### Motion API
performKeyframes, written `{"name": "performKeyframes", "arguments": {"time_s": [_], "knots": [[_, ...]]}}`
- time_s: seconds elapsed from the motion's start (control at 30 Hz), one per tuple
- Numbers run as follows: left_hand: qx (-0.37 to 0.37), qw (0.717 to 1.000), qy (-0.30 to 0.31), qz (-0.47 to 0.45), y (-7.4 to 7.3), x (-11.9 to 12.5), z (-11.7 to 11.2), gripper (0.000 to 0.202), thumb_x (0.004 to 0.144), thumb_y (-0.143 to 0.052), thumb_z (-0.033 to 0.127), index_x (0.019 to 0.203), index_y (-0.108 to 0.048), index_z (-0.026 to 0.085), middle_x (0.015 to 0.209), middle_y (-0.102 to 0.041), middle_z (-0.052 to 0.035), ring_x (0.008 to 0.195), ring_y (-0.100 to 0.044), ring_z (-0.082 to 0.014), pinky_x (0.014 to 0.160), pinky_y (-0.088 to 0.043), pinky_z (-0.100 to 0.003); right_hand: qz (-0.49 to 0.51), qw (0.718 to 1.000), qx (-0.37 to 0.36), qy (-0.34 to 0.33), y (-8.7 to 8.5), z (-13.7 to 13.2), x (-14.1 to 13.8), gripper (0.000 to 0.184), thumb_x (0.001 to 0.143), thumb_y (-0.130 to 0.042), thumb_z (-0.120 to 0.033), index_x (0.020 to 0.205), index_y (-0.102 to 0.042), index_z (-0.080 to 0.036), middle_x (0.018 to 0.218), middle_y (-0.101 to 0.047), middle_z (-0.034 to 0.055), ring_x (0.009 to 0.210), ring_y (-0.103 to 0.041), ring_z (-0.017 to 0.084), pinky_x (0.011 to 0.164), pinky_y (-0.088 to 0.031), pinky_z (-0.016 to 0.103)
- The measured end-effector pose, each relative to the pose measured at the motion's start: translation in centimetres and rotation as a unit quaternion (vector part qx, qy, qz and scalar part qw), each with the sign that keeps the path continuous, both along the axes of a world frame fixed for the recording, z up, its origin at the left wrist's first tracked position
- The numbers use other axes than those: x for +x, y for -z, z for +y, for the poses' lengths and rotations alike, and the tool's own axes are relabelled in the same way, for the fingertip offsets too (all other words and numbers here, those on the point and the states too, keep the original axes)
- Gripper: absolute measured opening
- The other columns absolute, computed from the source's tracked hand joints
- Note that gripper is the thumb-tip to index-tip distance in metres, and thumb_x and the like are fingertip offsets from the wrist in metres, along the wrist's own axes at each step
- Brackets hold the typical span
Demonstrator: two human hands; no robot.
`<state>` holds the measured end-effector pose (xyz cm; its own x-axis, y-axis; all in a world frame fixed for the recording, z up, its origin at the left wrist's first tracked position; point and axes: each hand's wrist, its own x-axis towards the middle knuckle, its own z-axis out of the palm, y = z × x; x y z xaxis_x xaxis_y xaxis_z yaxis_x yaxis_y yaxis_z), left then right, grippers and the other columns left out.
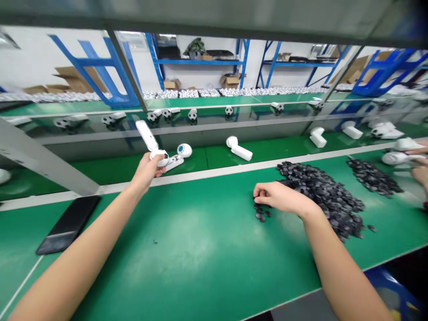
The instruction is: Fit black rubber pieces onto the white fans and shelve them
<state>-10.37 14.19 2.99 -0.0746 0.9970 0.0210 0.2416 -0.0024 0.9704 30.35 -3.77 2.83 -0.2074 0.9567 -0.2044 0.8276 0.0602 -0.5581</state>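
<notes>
My left hand (147,168) is stretched out to the edge of the conveyor belt and is closed round the round head of a white handheld device (149,139), whose handle sticks up and to the left. Another white device (178,156) lies just right of it on the belt. My right hand (278,198) rests on the green mat with its fingers pinched over a few small black discs (261,212) at the left edge of a big pile of black discs (326,194).
More white devices (239,149) lie along the green belt (217,157). A black phone-like slab (68,224) lies at the left. A second pile of discs (373,176) and another person's hands (420,171) holding a white device are at the right. The table's front edge runs along the bottom right.
</notes>
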Motion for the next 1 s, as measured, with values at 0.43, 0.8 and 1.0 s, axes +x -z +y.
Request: {"name": "performKeyframes", "arguments": {"time_s": [0.43, 0.8, 1.0], "knots": [[0.039, 0.889, -0.067, 0.452, -1.8, -2.6, 3.7, 0.075, 0.084, -0.063, 0.055, 0.143, -0.046, 0.011, 0.152, -0.046, -0.0284, 0.145, -0.035, -0.0507, 0.107, -0.038, -0.055, -0.058, 0.998, 0.01, 0.028, 1.2, 0.5, 0.2, 0.009, 0.085, -0.068, -0.034, 0.087, -0.072, -0.025, 0.076, -0.075, -0.0001, 0.066, -0.068, 0.02, 0.055, -0.04, 0.028], [-0.024, 0.916, 0.213, 0.338, -0.9, 9.3, 7.3, 0.041, 0.096, -0.071, 0.042, 0.126, -0.065, 0.014, 0.127, -0.068, -0.0114, 0.114, -0.066, -0.0277, 0.1, -0.053, -0.047, -0.007, 0.996, 0.084, 0.003, 0.8, 0.8, -1.4, 0.022, 0.095, -0.058, -0.035, 0.091, -0.077, -0.025, 0.074, -0.074, 0.0004, 0.067, -0.065, 0.019, 0.058, -0.039, 0.027], [-0.009, 0.962, 0.22, 0.159, -1.4, 12.6, 4.6, 0.055, 0.09, -0.077, 0.034, 0.135, -0.052, 0.019, 0.112, -0.069, -0.0089, 0.083, -0.071, -0.0211, 0.079, -0.06, -0.038, -0.003, 0.991, 0.125, 0.056, 2.6, 2.2, -2.6, 0.021, 0.096, -0.061, -0.039, 0.093, -0.076, -0.025, 0.078, -0.074, 0.0008, 0.071, -0.065, 0.019, 0.06, -0.039, 0.027]]}}
